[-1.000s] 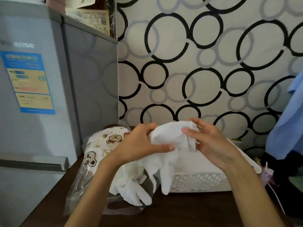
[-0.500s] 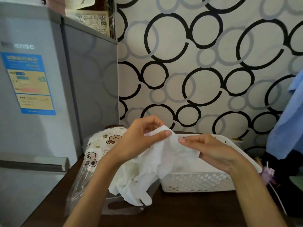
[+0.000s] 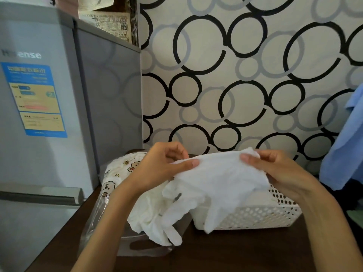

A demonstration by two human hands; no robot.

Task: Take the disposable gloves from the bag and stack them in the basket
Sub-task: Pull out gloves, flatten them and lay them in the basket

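While both hands – left hand (image 3: 157,169), right hand (image 3: 282,173) – pinch its cuff, the glove (image 3: 218,179) hangs between each grip

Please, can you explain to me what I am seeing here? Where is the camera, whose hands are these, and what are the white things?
No machine here: a person wears a camera on the head, looking down at their own hands. The left hand and right hand each pinch one end of a white disposable glove, spread above a white perforated basket. More gloves spill from a clear bag on the dark table. A grey fridge stands on the left.
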